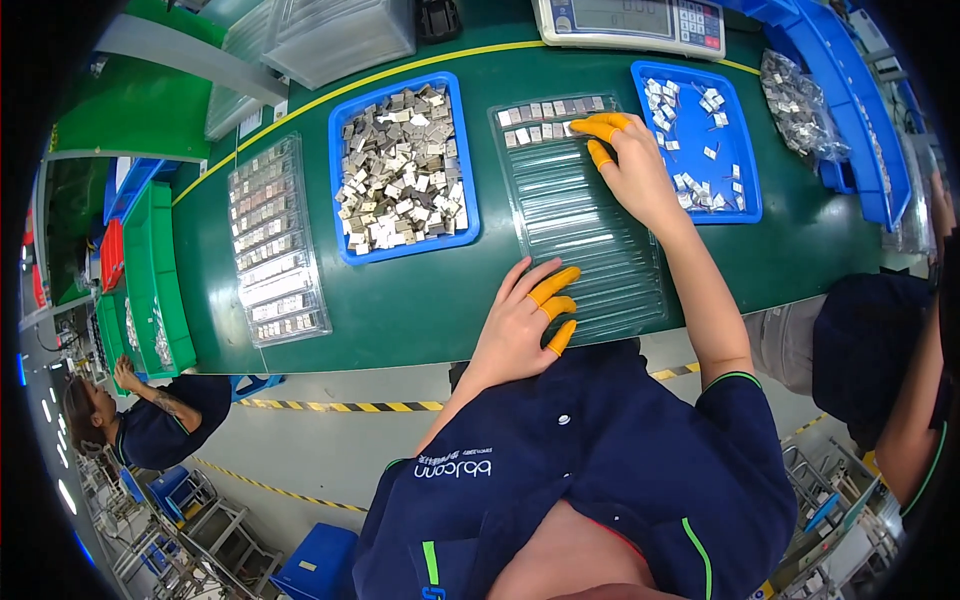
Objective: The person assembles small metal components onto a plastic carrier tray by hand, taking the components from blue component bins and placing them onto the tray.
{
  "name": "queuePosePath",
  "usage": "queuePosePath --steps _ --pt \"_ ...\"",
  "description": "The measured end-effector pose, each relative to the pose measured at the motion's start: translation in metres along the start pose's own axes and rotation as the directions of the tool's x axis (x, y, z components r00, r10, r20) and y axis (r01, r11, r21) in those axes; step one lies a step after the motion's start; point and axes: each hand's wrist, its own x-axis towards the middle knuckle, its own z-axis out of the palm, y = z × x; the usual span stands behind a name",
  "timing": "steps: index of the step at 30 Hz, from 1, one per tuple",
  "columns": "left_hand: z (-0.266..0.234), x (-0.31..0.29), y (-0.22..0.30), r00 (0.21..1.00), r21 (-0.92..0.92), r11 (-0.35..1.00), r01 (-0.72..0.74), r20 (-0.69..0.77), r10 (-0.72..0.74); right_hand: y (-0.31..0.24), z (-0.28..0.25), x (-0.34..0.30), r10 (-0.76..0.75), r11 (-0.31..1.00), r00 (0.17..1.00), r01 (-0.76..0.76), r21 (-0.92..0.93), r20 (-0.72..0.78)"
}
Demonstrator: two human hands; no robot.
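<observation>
A clear ribbed plastic tray (590, 240) lies in front of me, its two far rows filled with small metal parts (545, 108). My right hand (635, 165) reaches over the tray's far right side, yellow finger cots on its fingertips. One fingertip touches the end of the second row; the thumb stands apart from it. Whether a part lies under that fingertip is hidden. My left hand (520, 325), also in yellow cots, rests with spread fingers at the tray's near left edge and holds nothing.
Left of the tray stands a blue bin (345, 250) heaped with metal parts; beyond it lies a filled clear tray (280, 240). A blue tray (735, 130) of small wired parts sits right. A scale (640, 25) and stacked plastic trays (340, 40) stand behind. Co-workers sit on both sides.
</observation>
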Motion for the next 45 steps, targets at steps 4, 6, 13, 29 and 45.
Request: queuePosePath --steps 4,6,13,29,45 --pt "-0.001 0.000 0.000 1.000 -0.010 1.000 -0.003 -0.001 0.003 -0.003 0.002 0.001 -0.025 1.000 1.000 0.026 0.010 -0.013" --pt "-0.001 0.000 -0.002 1.000 -0.014 1.000 -0.003 -0.001 0.003 -0.005 0.002 0.001 -0.008 1.000 1.000 0.008 -0.003 -0.010" --pt "-0.001 0.000 -0.001 1.000 -0.009 1.000 0.006 -0.027 -0.006 -0.005 0.004 0.001 -0.002 1.000 1.000 0.002 -0.008 -0.028" --pt "0.005 -0.001 0.003 0.992 0.065 0.997 -0.038 -0.120 0.046 0.039 -0.055 -0.011 0.180 0.972 0.961 -0.206 -0.112 -0.210" --pt "-0.091 0.028 -0.062 0.755 0.354 0.799 0.486 -0.631 -0.180 0.059 -0.047 -0.013 0.156 0.958 0.987 -0.160 -0.239 -0.034"
